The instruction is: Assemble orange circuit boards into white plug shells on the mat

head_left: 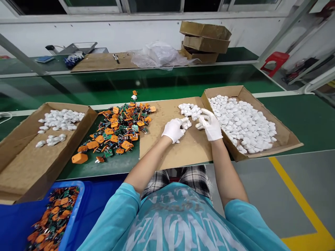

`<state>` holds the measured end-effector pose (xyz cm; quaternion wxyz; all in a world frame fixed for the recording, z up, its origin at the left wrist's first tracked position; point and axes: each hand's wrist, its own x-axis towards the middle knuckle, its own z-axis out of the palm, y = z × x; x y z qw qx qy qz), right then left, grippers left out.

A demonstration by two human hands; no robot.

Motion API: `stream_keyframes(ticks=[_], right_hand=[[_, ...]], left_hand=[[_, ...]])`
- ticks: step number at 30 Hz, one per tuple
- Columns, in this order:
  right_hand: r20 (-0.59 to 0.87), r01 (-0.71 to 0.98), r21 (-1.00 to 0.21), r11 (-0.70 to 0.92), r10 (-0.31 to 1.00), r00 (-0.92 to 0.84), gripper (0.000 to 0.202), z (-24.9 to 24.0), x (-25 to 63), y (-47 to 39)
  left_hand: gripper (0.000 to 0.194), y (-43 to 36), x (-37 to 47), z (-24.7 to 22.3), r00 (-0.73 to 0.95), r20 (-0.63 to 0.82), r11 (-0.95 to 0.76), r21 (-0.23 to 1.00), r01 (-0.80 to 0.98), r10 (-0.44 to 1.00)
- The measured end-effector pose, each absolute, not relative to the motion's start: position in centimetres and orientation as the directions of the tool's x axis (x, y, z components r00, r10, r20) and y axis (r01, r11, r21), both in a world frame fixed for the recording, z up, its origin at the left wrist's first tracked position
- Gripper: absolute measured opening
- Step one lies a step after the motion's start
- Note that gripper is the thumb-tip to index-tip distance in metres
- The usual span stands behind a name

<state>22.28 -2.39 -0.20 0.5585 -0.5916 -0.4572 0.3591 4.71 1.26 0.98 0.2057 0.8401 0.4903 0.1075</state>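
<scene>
Both of my hands wear white gloves over a flat cardboard sheet (154,146). My left hand (173,130) is curled against a few small white rounded pieces (186,123), with its fingers closed around them. Beside the right-hand box, my right hand (211,126) has bent fingers held apart, and nothing shows clearly between them. Just beyond both hands lies a small heap of similar white pieces (188,109). To the left is a pile of orange plug-like parts (114,129) with green circuit boards and wires.
A cardboard box (288,139) on the right holds many white pieces; another box (18,164) at left holds fewer. Below left, a blue bin (81,195) contains more orange parts. Behind are a plastic bag (159,54), stacked boxes (205,43) and a red stool (277,61).
</scene>
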Motion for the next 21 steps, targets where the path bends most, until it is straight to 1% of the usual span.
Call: stream_keyframes(ticks=[2,4,6,8,12,13,14,15,16,18,20,21], right_hand=[[0.073,0.102,-0.994,0.044,0.951,0.299,0.049,-0.3,22.3,-2.4],[0.077,0.095,-0.994,0.052,0.958,0.277,0.048,-0.6,22.3,-2.3],[0.074,0.109,-0.993,0.047,0.964,0.256,0.052,-1.0,22.2,-2.2],[0.04,0.116,-0.993,0.011,0.966,0.254,0.054,-1.3,22.0,-2.1],[-0.07,0.121,-0.988,-0.097,0.974,0.214,0.046,-1.1,21.5,-2.1],[-0.087,0.134,-0.984,-0.114,0.978,0.191,0.043,-0.9,21.4,-2.2],[-0.092,0.149,-0.982,-0.118,0.981,0.172,0.041,-0.8,21.3,-2.3],[-0.087,0.166,-0.98,-0.113,0.983,0.159,0.04,-0.6,21.3,-2.4],[-0.071,0.181,-0.978,-0.099,0.985,0.157,0.04,-0.5,21.3,-2.5],[-0.007,0.2,-0.979,-0.041,0.985,0.172,0.042,-0.4,21.4,-2.6],[0.079,0.21,-0.977,0.041,0.981,0.177,0.045,-0.5,21.5,-2.5],[0.114,0.199,-0.977,0.081,0.98,0.161,0.046,-0.5,21.5,-2.4]], left_hand=[[0.057,0.9,4.2,1.6,0.512,-0.027,-0.443,0.462,0.768,0.859],[0.052,0.4,3.1,2.3,0.491,-0.002,-0.436,0.456,0.776,0.871],[0.044,-0.4,1.4,2.9,0.435,0.045,-0.412,0.42,0.809,0.899],[0.04,-1.2,-0.7,3.2,0.371,0.083,-0.376,0.341,0.862,0.925],[0.047,-1.7,-5.5,2.7,0.344,0.125,-0.358,0.112,0.927,0.931],[0.046,-1.4,-6.4,2.5,0.343,0.126,-0.355,0.084,0.931,0.931],[0.042,-1.0,-7.2,2.2,0.338,0.129,-0.35,0.085,0.933,0.932],[0.038,-0.6,-7.9,1.9,0.337,0.139,-0.353,0.118,0.928,0.931],[0.032,-0.1,-8.4,1.7,0.331,0.168,-0.36,0.193,0.913,0.929],[0.022,0.5,-8.8,1.4,0.304,0.242,-0.381,0.403,0.832,0.921],[0.015,0.4,-8.7,1.4,0.289,0.296,-0.409,0.545,0.732,0.911],[0.014,0.0,-8.5,1.4,0.276,0.308,-0.412,0.618,0.67,0.911]])
